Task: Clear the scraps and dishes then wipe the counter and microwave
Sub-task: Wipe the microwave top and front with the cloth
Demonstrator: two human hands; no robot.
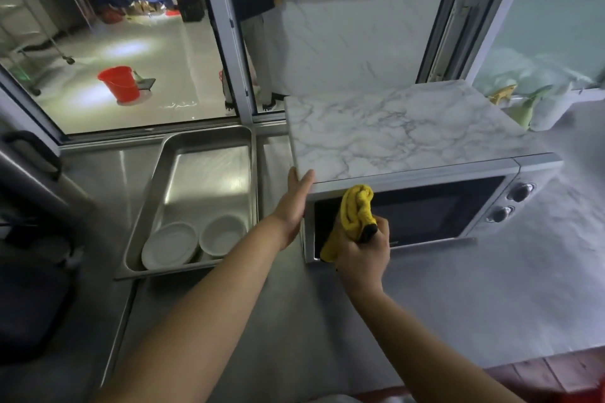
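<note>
White round dishes (193,244) sit in steel tray (203,154); right hand (361,253) grips bunched yellow cloth (355,214) at silver microwave (422,216) door, flat left hand (296,198) bracing its corner; wiping unfinished.

A bunched yellow cloth (355,216) covers the fingers of the right hand (361,258) and part of the dark microwave door (422,216) behind it. The left hand (296,198) hides the microwave's near left corner. Left of that hand, a white plate (170,245) overlaps a bowl (222,234) in a steel tray (170,170). Far right of both hands, blurred greenish items (530,105) cannot be identified; both forearms run off the lower edge.
</note>
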